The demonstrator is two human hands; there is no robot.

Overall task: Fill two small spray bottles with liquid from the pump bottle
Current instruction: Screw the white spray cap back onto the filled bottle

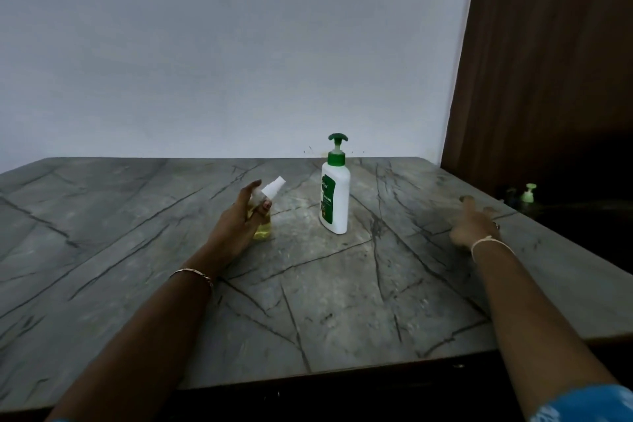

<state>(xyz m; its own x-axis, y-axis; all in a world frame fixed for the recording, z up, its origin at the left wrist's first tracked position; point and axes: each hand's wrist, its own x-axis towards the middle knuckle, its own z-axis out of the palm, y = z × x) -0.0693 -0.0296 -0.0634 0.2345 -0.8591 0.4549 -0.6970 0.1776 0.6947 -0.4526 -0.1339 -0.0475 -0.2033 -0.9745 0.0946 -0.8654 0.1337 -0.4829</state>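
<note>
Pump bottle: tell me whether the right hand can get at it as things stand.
Probably yes. The right hand, open, holds nothing, and only bare table shows between it and the upright pump bottle.

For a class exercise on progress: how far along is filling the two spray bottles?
Looks done: the spray bottle in the left hand holds yellow liquid, top on. In hand: the right hand stretches toward the table's right side. Left: a second spray bottle, not in view; the pump bottle stands untouched.

A thin gold-coloured bracelet [191, 272] sits behind the left hand [236, 219], a pale thread band [489, 242] behind the right hand [474, 228]; the right arm wears a blue patterned sleeve [589, 404].
</note>
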